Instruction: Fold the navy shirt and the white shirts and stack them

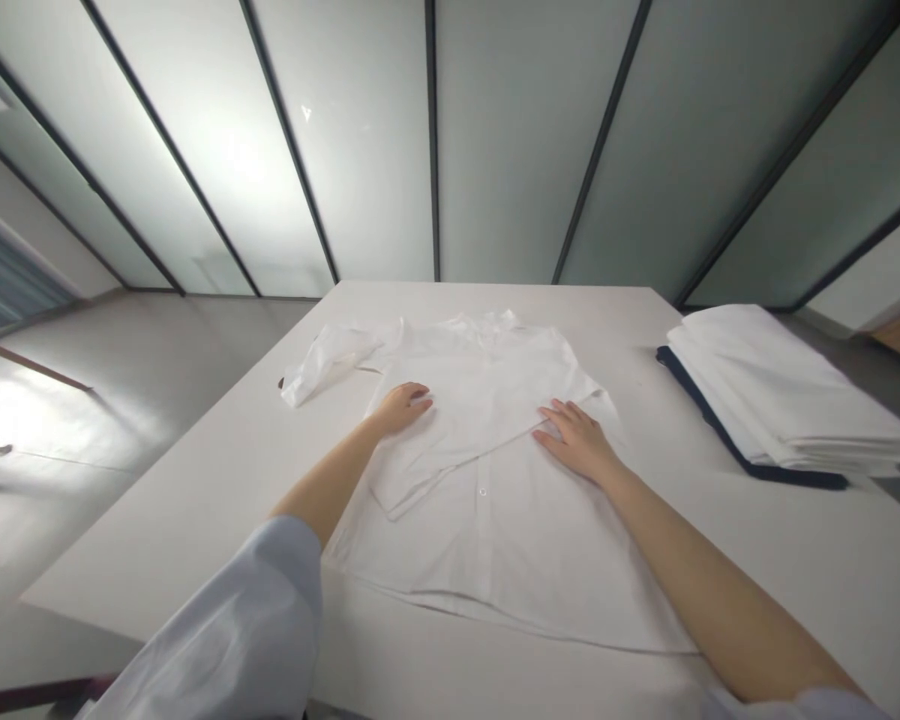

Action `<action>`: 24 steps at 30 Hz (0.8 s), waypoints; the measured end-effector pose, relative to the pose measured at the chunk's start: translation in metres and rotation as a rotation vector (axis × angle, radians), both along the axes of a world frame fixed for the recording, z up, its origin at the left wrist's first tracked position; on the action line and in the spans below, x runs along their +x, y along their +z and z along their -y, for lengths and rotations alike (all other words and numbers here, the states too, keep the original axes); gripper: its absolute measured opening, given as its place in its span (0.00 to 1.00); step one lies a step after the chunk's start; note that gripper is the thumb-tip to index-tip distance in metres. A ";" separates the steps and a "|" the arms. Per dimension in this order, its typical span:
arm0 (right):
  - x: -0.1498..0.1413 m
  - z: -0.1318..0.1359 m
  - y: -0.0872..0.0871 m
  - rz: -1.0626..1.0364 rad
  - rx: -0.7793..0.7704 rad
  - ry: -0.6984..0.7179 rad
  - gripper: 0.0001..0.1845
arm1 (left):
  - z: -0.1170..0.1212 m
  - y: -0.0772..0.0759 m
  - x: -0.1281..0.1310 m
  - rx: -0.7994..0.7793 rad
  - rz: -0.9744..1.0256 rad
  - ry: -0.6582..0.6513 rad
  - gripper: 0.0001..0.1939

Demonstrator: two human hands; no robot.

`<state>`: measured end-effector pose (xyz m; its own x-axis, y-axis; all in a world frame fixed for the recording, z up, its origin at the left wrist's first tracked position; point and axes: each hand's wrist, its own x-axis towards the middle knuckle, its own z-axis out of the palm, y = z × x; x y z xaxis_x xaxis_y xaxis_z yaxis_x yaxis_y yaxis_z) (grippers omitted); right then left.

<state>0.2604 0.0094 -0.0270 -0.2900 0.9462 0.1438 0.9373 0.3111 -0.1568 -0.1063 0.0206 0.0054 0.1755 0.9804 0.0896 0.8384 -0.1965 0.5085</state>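
Observation:
A white button-front shirt [510,520] lies face up on the white table, its collar at the far end and its hem toward me. One sleeve [450,465] is laid slantwise across the front, with the cuff at the lower left. My left hand [403,408] rests on the shirt's left side, fingers extended and the thumb apart. On the right side, my right hand [576,440] lies flat with fingers spread, touching the sleeve near its upper end. A thin, crumpled whitish piece [330,362] spreads out left of the shirt; I cannot tell whether it is the other sleeve or plastic.
A stack of folded white cloth [780,390] sits at the table's right edge, over a dark navy piece [757,465]. The white table [217,510] reaches toward frosted glass panels [495,150] at the back. Grey floor [195,340] shows at left.

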 end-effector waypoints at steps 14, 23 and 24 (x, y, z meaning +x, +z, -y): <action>0.003 -0.004 -0.007 -0.030 0.013 0.001 0.29 | -0.005 0.050 -0.116 0.236 -0.242 0.962 0.28; -0.001 -0.001 0.000 -0.024 -0.016 -0.002 0.29 | -0.014 0.078 -0.152 -0.161 -0.008 0.854 0.10; -0.001 -0.001 0.000 -0.025 -0.012 -0.002 0.29 | -0.018 0.088 -0.151 -0.143 0.046 0.825 0.08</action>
